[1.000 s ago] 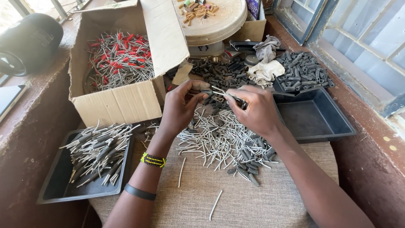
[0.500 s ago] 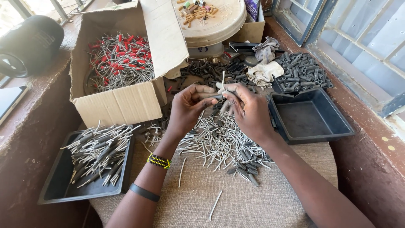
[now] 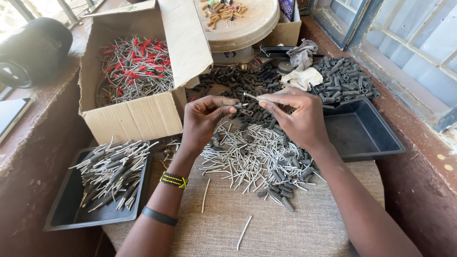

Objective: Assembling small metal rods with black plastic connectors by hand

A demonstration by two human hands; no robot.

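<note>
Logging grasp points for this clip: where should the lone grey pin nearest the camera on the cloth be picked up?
Pinch the grey pin at mid-length from above. It lies flat and apart from the pile, slightly curved, so both long sides are free.

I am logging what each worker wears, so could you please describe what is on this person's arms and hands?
Both arms are bare, with no sleeves and no gloves. The left hand has a beaded wristband in black and yellow at its wrist, and a plain dark band further up the forearm. The right hand and its arm show nothing worn.
</note>
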